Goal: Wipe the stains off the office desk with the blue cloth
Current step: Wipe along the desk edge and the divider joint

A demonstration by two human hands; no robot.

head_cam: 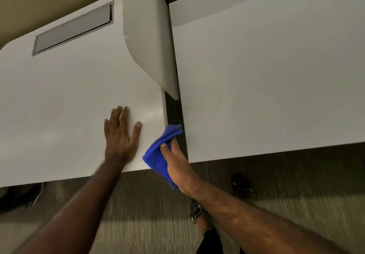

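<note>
At the tabletop (69, 95) right corner | left hand (120, 135) lies flat, fingers spread and empty | right hand (175, 159) fingers clutch bunched blue cloth (158, 155) over the edge

Dim, warm indoor light. The white surface (59, 99) shows faint sheen. The floor (138, 214) is motion-blurred, and straight edges bow with wide-angle distortion.

Left hand (120, 141): bare, no ring, no watch; forearm bare to the frame edge, no sleeve in view. Right hand (175, 163): bare, short nails on the fingers (164, 146); forearm bare, no sleeve. Foot (197, 212), low in the frame: dark strapped sandal with a yellow-green tab, toes uncovered.
</note>
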